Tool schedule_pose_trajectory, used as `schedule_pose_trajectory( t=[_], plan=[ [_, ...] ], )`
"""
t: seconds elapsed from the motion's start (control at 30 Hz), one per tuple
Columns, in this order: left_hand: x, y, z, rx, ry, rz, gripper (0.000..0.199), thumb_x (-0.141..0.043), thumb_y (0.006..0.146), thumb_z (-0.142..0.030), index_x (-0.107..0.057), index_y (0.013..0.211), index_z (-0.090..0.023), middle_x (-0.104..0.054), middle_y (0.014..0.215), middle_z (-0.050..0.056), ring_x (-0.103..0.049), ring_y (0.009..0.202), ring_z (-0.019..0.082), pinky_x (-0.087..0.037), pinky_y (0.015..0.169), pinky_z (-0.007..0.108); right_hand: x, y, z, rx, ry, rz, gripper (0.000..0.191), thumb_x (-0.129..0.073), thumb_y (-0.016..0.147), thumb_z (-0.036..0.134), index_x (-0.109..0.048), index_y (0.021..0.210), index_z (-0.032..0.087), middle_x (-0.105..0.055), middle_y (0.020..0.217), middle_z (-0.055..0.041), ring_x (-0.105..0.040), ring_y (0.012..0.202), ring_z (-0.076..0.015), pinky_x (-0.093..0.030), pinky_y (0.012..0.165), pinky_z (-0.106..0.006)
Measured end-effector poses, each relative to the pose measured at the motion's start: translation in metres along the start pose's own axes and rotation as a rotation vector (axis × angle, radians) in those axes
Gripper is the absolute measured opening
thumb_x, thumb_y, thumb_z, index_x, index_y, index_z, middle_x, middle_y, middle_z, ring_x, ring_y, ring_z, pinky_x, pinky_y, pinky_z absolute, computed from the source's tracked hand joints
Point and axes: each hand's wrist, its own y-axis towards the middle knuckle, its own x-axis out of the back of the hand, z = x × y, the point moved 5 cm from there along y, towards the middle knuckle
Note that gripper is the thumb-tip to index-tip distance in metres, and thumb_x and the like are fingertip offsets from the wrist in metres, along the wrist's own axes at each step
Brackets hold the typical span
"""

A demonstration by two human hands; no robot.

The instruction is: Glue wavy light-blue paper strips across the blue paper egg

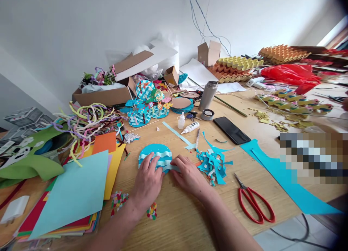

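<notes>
A round blue paper disc (155, 148) with wavy pale strips across it lies on the wooden table. My left hand (149, 178) rests on the disc, its fingers spread over the strips. At the disc's right edge, my right hand (187, 174) pinches the end of a pale blue strip (175, 168) between thumb and fingers. Just right of that hand is a pile of blue paper scraps (214, 164). Small coloured paper dots (119, 200) sit to the left of my left wrist, and more dots (152, 211) lie beside that forearm.
Red-handled scissors (257, 205) lie at the right, below a black phone (231, 130). Glue bottles (190, 127) and a grey flask (208, 95) stand or lie behind the hands. Stacked coloured paper (73, 193) is at the left. A person's blurred arm (315, 158) shows at the right.
</notes>
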Motion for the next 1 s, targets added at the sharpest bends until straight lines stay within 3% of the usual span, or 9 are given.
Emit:
schedule_pose_trajectory(
  t=[0.33, 1.0],
  plan=[
    [-0.005, 0.006, 0.0, 0.014, -0.045, -0.034, 0.018, -0.054, 0.087, -0.01, -0.066, 0.077, -0.018, -0.061, 0.119, 0.01, -0.045, 0.126, 0.03, -0.046, 0.101, 0.05, -0.001, -0.001, 0.002, 0.017, 0.073, 0.019, 0.014, -0.051, 0.088, 0.01, -0.06, 0.094, 0.019, -0.059, 0.093, -0.0049, -0.059, 0.084, -0.0151, -0.046, 0.075, -0.025],
    [-0.004, -0.001, 0.003, 0.051, -0.033, -0.034, 0.013, -0.056, 0.087, -0.012, -0.066, 0.08, -0.017, -0.061, 0.119, 0.011, -0.044, 0.126, 0.032, -0.045, 0.102, 0.05, -0.008, 0.002, 0.014, 0.089, -0.031, 0.043, 0.02, -0.049, 0.091, 0.01, -0.068, 0.093, 0.018, -0.06, 0.093, -0.0076, -0.058, 0.088, -0.0168, -0.049, 0.078, -0.028]
  ],
)
